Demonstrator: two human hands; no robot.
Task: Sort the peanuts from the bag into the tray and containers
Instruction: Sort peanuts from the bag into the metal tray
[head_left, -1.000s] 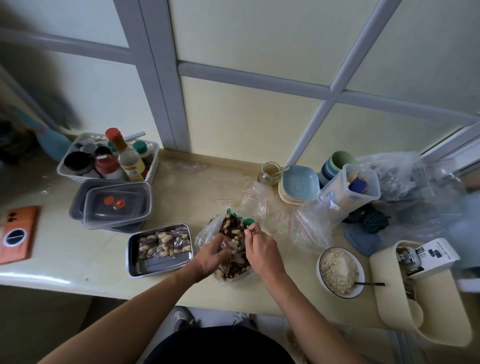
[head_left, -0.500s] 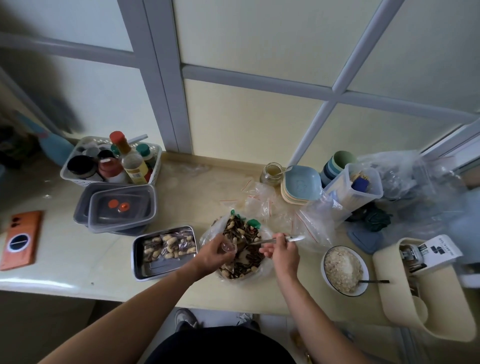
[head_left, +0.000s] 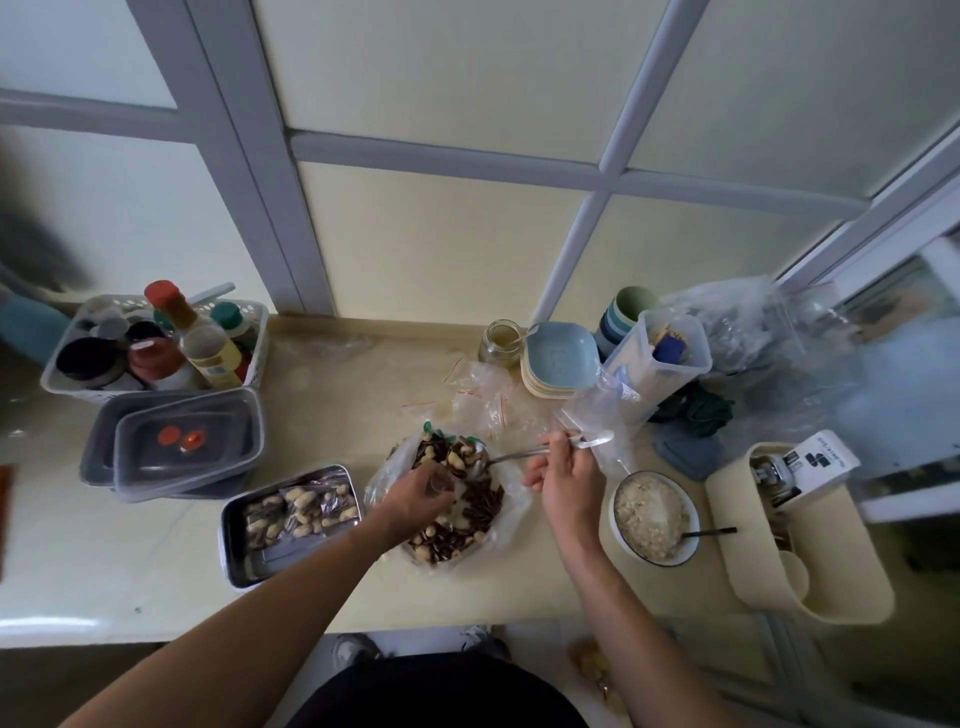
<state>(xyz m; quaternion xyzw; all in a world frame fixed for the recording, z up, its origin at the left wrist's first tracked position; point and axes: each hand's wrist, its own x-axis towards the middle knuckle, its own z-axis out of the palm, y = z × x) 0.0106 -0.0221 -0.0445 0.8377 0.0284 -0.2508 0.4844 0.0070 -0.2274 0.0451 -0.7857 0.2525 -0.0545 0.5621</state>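
Right hand (head_left: 563, 473): fingers curled round handle of metal spoon (head_left: 511, 456), gripped near handle's end.
Spoon bowl: pointing left, down among peanuts (head_left: 457, 460) at far side of bag.
Left hand (head_left: 415, 493): fingers curled round small clear item (head_left: 436, 484), kind not readable; held over bag's left half.
Bag (head_left: 515, 506): clear plastic, open on counter (head_left: 337, 405) between both hands; peanuts mixed with dark seeds inside.
Tray (head_left: 231, 545): metal, just left of bag; small clear packets of peanuts in far half.
Containers (head_left: 187, 452): two lidded plastic boxes, stacked, beyond tray to the left.
Bowl (head_left: 615, 519): right of bag, pale flaky contents, dark utensil on rim.
Empty zip bags (head_left: 483, 400): just beyond bag.
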